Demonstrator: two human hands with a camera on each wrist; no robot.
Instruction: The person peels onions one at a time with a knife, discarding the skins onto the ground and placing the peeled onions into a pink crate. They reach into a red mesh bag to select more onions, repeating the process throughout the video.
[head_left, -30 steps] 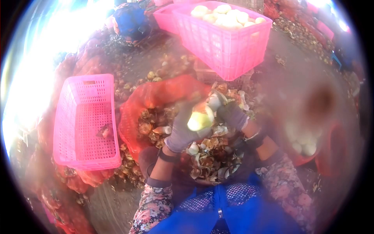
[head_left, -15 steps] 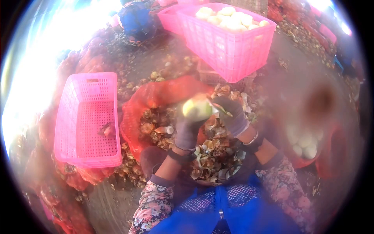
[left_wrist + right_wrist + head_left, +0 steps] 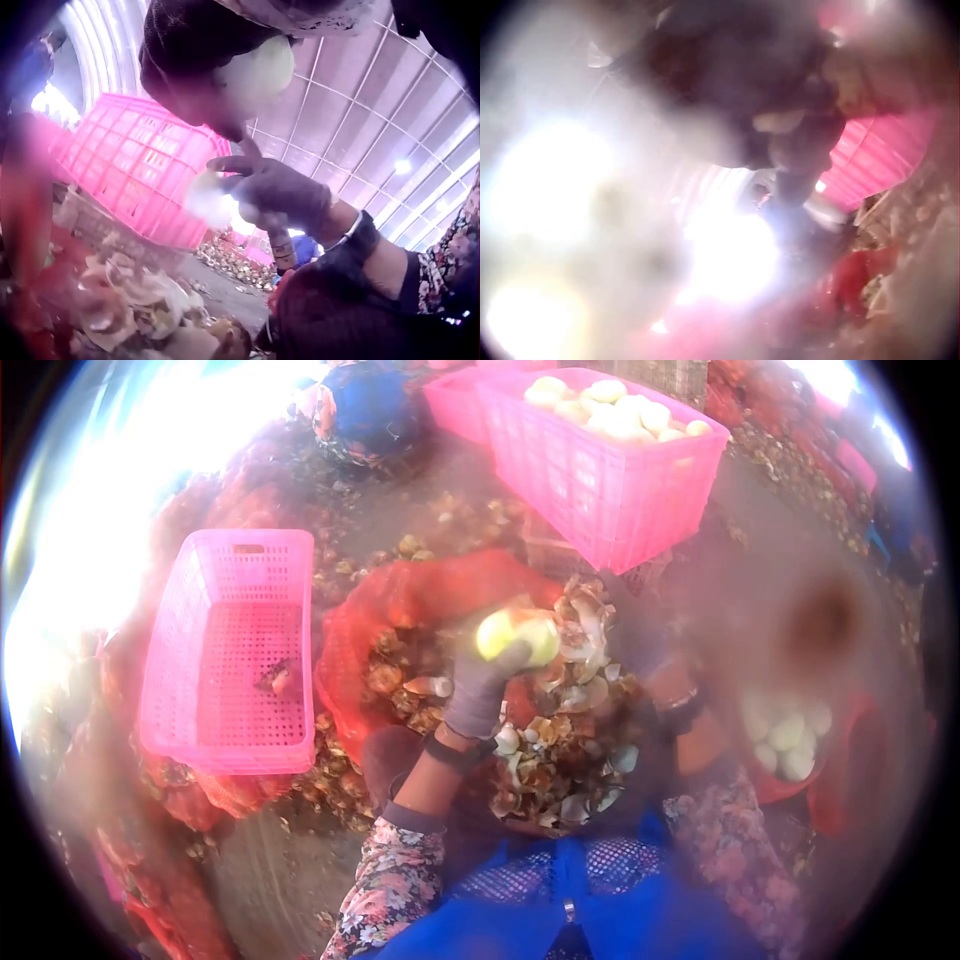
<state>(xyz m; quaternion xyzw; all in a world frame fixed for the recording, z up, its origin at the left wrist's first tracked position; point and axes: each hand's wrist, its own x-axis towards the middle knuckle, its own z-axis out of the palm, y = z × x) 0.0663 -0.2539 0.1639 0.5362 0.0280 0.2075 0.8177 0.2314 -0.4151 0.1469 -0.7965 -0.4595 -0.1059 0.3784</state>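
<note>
In the head view my gloved left hand (image 3: 478, 690) grips a pale, peeled onion (image 3: 515, 635) above loose peelings (image 3: 560, 750); its two rounded lobes could be one onion or two. The left wrist view shows that dark glove (image 3: 191, 67) round the onion (image 3: 262, 75). My right hand (image 3: 655, 665) is blurred at the right of the peelings, apart from the onion. In the left wrist view the right hand (image 3: 281, 191) has bent fingers round a blurred pale piece (image 3: 208, 201). The right wrist view is too blurred to identify its contents.
A pink basket (image 3: 305, 650) stands at the left with a small dark scrap inside. Another pink crate (image 3: 610, 500), filled with peeled onions, stands ahead. Red netting (image 3: 345, 660) curves round the peelings. More peeled onions (image 3: 790, 740) lie at the right.
My right hand has drawn away from the onion toward the right. My left hand keeps its grip on the onion, which has turned and shows more bare surface.
</note>
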